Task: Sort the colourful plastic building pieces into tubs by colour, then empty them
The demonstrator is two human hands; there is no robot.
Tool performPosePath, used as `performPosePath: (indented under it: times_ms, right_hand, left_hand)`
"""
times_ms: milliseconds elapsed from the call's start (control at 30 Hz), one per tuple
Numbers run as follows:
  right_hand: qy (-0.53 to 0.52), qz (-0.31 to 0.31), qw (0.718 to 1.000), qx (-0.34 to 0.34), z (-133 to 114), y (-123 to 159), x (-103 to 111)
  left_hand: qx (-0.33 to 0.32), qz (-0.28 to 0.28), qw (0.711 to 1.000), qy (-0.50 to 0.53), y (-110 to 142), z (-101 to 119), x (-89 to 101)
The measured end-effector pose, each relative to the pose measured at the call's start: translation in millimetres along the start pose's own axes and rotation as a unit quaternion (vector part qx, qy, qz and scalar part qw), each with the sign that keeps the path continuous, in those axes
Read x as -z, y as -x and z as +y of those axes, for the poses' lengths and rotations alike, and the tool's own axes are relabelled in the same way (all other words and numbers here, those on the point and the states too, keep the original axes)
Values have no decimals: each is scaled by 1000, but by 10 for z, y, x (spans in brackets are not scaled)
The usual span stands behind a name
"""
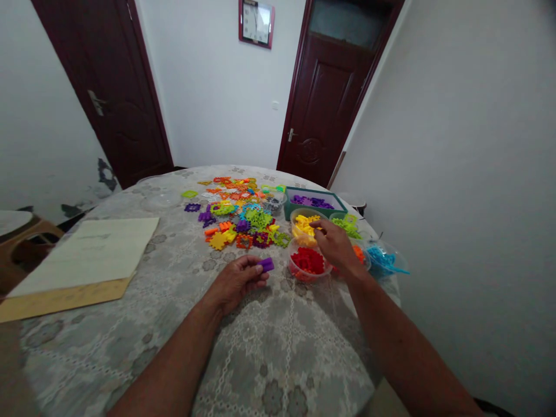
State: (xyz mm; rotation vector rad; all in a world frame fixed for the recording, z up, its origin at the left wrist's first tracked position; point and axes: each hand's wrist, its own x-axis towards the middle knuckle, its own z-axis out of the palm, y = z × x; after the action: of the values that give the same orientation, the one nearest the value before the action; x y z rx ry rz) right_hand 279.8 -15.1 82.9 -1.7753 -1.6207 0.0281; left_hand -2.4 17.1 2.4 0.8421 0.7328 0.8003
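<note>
My left hand (243, 278) is closed round a small purple plastic building piece (266, 264), held just above the cloth near the middle of the table. Over the rim of a clear bowl of yellow pieces (303, 225) reaches my right hand (333, 242), its fingers drawn together at the bowl's right side. Whether a piece is between those fingertips is too small to tell. Directly in front of that bowl stands another clear bowl with red pieces (307, 260). A loose pile of mixed gear-like and block pieces (256, 219) lies left of the bowls.
A green box (293, 200) of purple pieces stands behind the bowls. Green pieces (347, 225), orange pieces (358, 253) and a bowl of blue pieces (382, 260) sit to the right. A large paper sheet (87, 252) lies on the patterned tablecloth (260, 353) at left.
</note>
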Motion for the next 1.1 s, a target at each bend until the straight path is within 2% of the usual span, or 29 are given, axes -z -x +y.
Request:
performPosePath:
  times_ms: [133, 267, 367, 500, 567, 600, 667, 700, 767, 833, 900, 933, 1033, 1100]
  right_hand:
    - [-100, -129, 984, 78, -502, 390, -210]
    - [-140, -181, 966, 120, -812, 591, -309]
    - [-142, -202, 964, 102, -794, 492, -237]
    - [-120, -220, 966, 64, -457, 10, -116]
    - [-100, -197, 975, 14, -210, -322, -79]
    - [-78, -167, 983, -21, -84, -489, -58]
    - [3, -50, 996, -76, 142, -794, -1]
    - [27, -10, 995, -91, 231, -920, 35]
    - [62, 54, 991, -109, 336, -1100, 102]
    - [89, 89, 987, -96, 322, -1177, 109]
    - [107, 90, 989, -53, 181, -1159, -5]
    - [105, 69, 992, -22, 70, -1123, -113]
    - [62, -38, 996, 48, -335, -961, -575]
    - [45, -78, 994, 61, -575, -861, -889]
  left_hand:
    - [-19, -26, 999, -13, 25, 6, -1]
    - [-34, -44, 998, -29, 38, 4, 23]
    - [-43, -37, 997, -45, 37, -2, 8]
    - [-88, 13, 993, -74, 6, -4, -6]
    - [-130, 66, 984, -102, -21, 12, 29]
    - [-156, 101, 975, -124, -34, 27, 60]
    - [-211, 185, 945, -169, -54, 66, 135]
    - [-237, 228, 926, -184, -60, 87, 175]
    - [-280, 292, 894, -195, -70, 118, 244]
    - [-307, 323, 871, -207, -81, 121, 289]
    - [-321, 333, 852, -245, -101, 92, 307]
    - [-325, 334, 843, -268, -113, 68, 309]
    - [-334, 323, 825, -322, -148, -12, 306]
    - [-335, 311, 817, -352, -163, -55, 308]
